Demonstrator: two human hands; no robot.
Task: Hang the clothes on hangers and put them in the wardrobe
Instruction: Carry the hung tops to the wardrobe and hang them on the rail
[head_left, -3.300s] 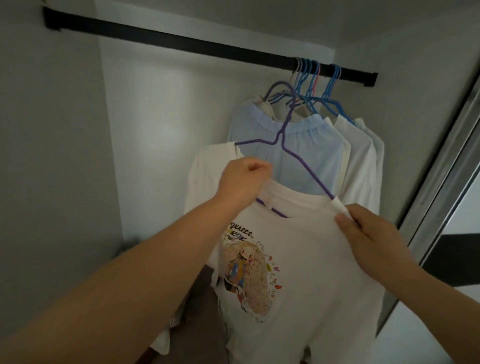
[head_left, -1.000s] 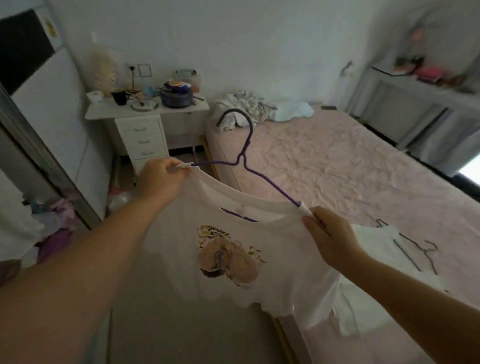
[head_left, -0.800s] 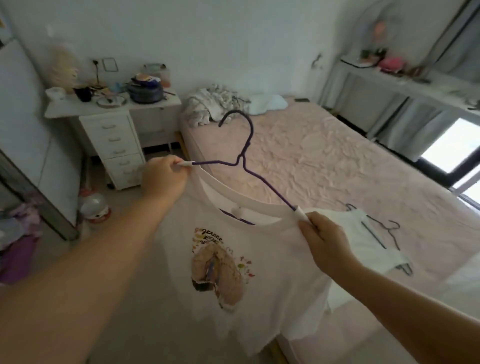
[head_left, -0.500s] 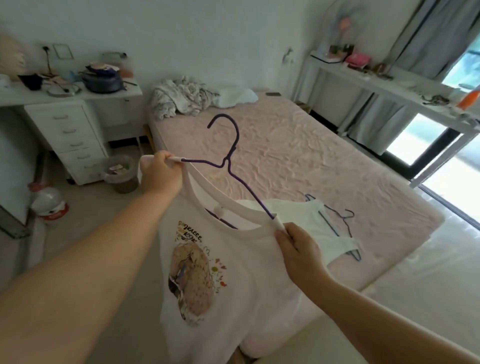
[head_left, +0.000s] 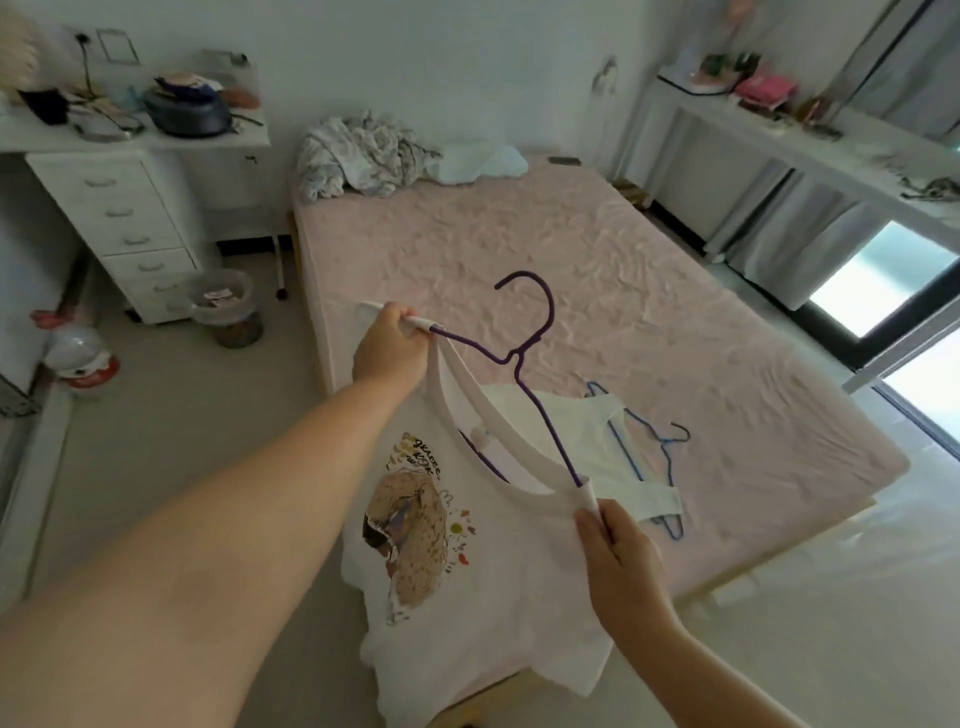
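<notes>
printed tee held over the bed corner, away from the wardrobe

head view: the left hand (head_left: 390, 347) has its fingers curled round one capped end of the purple hanger (head_left: 524, 364) and the shirt shoulder; the right hand (head_left: 615, 551) pinches the other end through the white t-shirt (head_left: 498, 561). the hanger sits tilted, hook up, above the pink bed (head_left: 597, 270). a second white garment (head_left: 582, 441) lies there with a blue hanger (head_left: 649, 441). the wide neckline could slip off the lower arm if either grip loosens.
</notes>
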